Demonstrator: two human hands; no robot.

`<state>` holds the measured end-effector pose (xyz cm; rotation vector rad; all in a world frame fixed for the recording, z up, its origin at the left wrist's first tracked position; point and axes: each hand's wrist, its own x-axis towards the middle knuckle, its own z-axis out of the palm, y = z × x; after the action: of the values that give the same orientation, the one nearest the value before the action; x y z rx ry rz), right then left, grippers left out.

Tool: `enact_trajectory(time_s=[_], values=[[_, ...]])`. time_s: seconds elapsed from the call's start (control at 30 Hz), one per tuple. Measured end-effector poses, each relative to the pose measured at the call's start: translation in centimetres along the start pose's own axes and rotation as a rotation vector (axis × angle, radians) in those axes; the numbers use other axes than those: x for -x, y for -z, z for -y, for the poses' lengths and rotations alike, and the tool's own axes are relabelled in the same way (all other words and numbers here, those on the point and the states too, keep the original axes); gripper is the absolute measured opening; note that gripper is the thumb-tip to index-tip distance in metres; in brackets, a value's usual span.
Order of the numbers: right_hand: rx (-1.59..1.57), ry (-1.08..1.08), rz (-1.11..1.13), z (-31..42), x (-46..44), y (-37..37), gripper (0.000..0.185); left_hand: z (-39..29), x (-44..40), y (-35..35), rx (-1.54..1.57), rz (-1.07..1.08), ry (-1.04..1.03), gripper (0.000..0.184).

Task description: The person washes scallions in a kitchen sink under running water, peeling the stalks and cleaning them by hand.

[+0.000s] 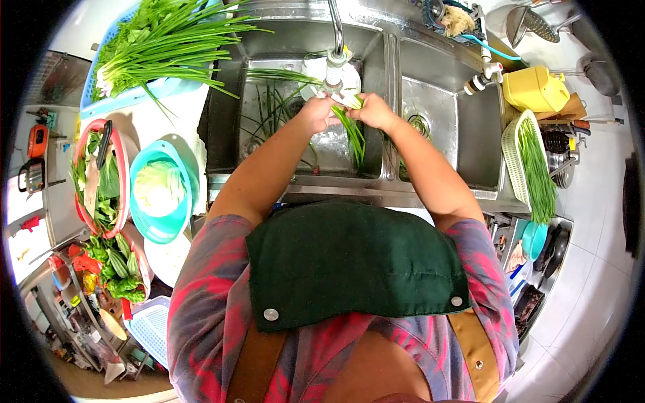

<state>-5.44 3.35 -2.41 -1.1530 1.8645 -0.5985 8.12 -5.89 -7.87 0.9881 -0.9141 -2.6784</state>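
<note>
Under the tap (pixel 334 67), over the left basin of a steel sink (pixel 228 127), both my hands hold green scallions (pixel 351 131). My left hand (pixel 318 114) is closed around them near their pale ends. Close beside it, my right hand (pixel 373 111) has its fingers closed on the same bunch, whose green leaves hang down between my hands. Loose green stalks (pixel 269 111) lie in the basin to the left. A whitish round object, partly hidden, sits behind the tap head.
At the upper left a blue basket (pixel 87 97) holds many scallions. Below it stand a red-rimmed basket (pixel 125 195) of leaves and a teal bowl (pixel 138 218) with cabbage. Right of the second basin are a white basket (pixel 514 154) of green stalks and a yellow jug (pixel 534 89).
</note>
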Motion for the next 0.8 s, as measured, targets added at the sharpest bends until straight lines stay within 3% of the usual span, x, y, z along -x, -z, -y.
enact_trajectory(time_s=[0.07,0.27,0.37,0.53,0.67,0.8], values=[[0.003,0.009,-0.029,0.5,0.3,-0.3,0.032,-0.1,0.0,-0.2,0.002,-0.02,0.036,0.029],[-0.049,0.013,-0.03,-1.3,-0.8,-0.7,0.029,-0.1,0.1,0.5,0.2,0.324,0.051,0.022],[-0.103,-0.012,-0.009,0.2,0.3,0.7,0.027,0.1,1.4,0.1,-0.187,0.157,-0.034,0.022],[-0.181,-0.119,0.027,-0.8,0.4,2.8,0.021,-0.3,1.2,0.0,-0.545,0.079,-0.105,0.023],[0.019,-0.016,-0.043,-1.5,0.9,5.6,0.023,0.2,0.5,0.4,-0.722,0.014,-0.179,0.029],[0.365,-0.119,-0.158,2.8,5.1,11.5,0.027,0.2,-0.1,0.2,-0.825,0.038,-0.223,0.027]])
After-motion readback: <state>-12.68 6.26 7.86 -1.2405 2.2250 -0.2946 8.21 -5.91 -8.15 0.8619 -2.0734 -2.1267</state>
